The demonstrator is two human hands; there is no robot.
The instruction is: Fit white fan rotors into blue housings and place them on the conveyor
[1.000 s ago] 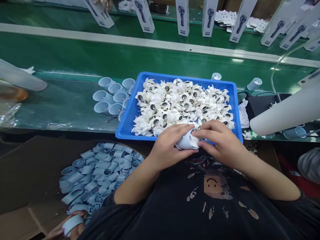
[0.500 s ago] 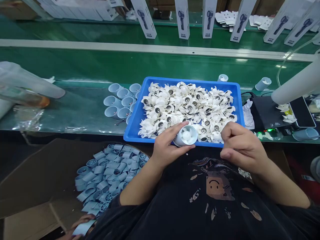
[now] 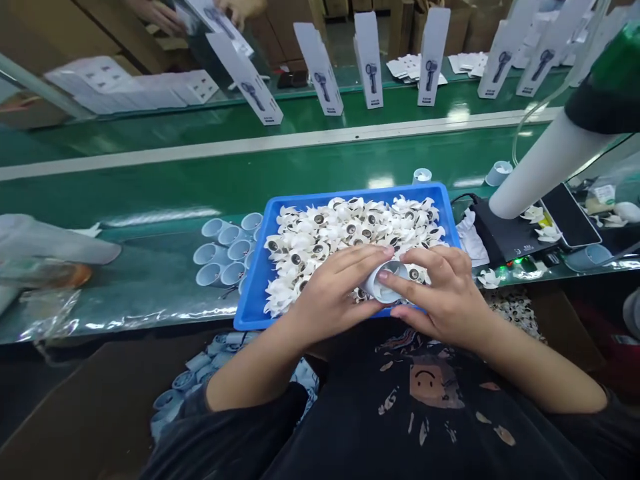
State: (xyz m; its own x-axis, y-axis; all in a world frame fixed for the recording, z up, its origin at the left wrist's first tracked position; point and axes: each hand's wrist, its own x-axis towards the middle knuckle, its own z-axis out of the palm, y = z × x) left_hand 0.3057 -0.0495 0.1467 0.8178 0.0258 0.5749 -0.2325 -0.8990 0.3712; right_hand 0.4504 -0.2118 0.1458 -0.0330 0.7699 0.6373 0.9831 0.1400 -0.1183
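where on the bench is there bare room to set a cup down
Bare green mat lies between the plastic bag and the cup cluster, and belt behind the blue tray. Right of the tray is crowded: black box, cloth, loose fans.

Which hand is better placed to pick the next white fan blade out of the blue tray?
Probably the right hand: only its fingertips touch the pale blue plastic sleeve, right over the white plastic fan blades in the blue plastic tray. The left hand wraps the sleeve, supporting it.
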